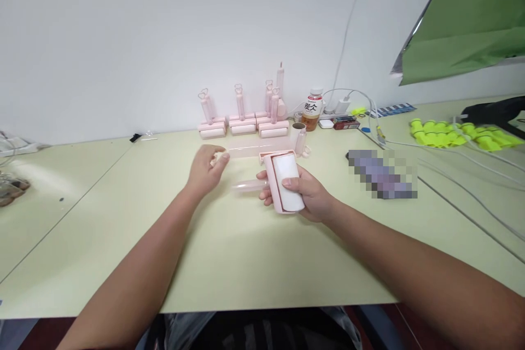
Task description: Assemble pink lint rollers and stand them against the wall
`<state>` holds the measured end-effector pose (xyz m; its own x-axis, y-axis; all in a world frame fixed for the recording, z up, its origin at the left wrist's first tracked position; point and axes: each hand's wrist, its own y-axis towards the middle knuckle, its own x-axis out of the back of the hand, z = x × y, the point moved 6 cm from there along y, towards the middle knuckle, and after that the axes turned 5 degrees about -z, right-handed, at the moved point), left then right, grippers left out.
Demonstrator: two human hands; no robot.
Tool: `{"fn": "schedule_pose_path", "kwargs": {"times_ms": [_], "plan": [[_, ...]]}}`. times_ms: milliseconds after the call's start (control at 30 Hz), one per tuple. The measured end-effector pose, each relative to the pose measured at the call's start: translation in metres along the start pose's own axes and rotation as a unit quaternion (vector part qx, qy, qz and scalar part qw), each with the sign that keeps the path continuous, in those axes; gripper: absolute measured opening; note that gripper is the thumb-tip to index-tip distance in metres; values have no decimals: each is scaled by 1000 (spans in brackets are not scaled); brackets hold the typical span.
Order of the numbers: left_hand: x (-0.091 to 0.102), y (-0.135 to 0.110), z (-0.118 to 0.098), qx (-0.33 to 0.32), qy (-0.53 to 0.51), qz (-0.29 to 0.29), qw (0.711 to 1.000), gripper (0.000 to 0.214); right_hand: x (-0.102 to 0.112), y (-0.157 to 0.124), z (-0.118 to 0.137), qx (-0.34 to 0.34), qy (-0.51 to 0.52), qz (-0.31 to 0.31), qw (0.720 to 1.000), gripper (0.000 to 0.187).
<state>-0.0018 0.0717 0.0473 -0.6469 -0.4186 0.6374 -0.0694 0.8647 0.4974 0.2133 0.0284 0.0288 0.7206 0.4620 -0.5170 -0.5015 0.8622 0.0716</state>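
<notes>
A pink lint roller (288, 183) with a white roll is in my right hand (314, 194), held above the table. My right thumb presses on the white roll, and fingers wrap behind the pink housing. Its see-through pink handle (248, 186) points left. My left hand (208, 168) hovers over the table with fingers half bent and a gap between thumb and index finger. Just beyond its fingertips lies a long translucent pink piece (256, 147); whether they touch it I cannot tell. A pink cover piece (266, 157) lies partly hidden behind the held roller.
Several pink lint rollers (243, 124) stand along the wall. A cardboard-cored roll (298, 134) is upright near a drink bottle (312, 112). White cables (435, 145), yellow pieces (435, 134), a black tool (496, 112) and a pixelated object (379, 174) are at right.
</notes>
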Motion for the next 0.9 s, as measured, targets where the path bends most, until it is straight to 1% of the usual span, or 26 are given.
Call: {"fn": "schedule_pose_path", "kwargs": {"times_ms": [33, 67, 100, 167, 233, 300, 333, 400, 433, 467, 500, 567, 600, 667, 733, 800, 900], "plan": [[1, 6, 14, 15, 74, -15, 997, 41, 3, 2, 1, 4, 3, -7, 1000, 37], [-1, 11, 28, 38, 117, -9, 992, 44, 6, 3, 2, 8, 8, -11, 1000, 35], [-5, 14, 40, 59, 130, 10, 990, 46, 8, 5, 2, 10, 15, -14, 1000, 33], [-14, 16, 55, 92, 104, 55, 989, 42, 12, 7, 5, 13, 35, -16, 999, 34], [-20, 12, 58, 110, 60, 78, 989, 30, 16, 8, 8, 13, 52, -20, 998, 36], [-22, 6, 51, 124, 21, 87, 988, 15, 19, 9, 11, 15, 60, -28, 998, 38], [-22, 2, 46, 130, -3, 97, 987, 13, 21, 9, 13, 18, 61, -32, 997, 37], [-24, -6, 32, 134, -59, 124, 981, 17, 23, 9, 15, 21, 59, -39, 997, 37], [-24, -9, 24, 135, -107, 138, 975, 18, 24, 9, 16, 20, 58, -41, 997, 37], [-25, -12, 16, 136, -171, 151, 964, 20, 24, 9, 17, 20, 57, -43, 997, 37], [-26, -15, 9, 140, -243, 162, 946, 22, 24, 9, 17, 19, 57, -44, 997, 37], [-26, -18, -2, 149, -375, 179, 897, 28, 24, 8, 18, 18, 60, -44, 997, 38], [-26, -19, -6, 152, -417, 189, 876, 31, 23, 8, 18, 18, 63, -43, 997, 38], [-27, -21, -9, 151, -442, 218, 857, 32, 22, 8, 18, 18, 66, -42, 997, 39], [-27, -22, -10, 148, -438, 237, 855, 32, 21, 8, 18, 19, 64, -39, 997, 39], [-27, -22, -9, 149, -425, 229, 863, 33, 20, 8, 17, 21, 53, -33, 998, 39], [-27, -22, -9, 156, -414, 199, 874, 36, 18, 8, 16, 29, 32, -29, 999, 36]]}}
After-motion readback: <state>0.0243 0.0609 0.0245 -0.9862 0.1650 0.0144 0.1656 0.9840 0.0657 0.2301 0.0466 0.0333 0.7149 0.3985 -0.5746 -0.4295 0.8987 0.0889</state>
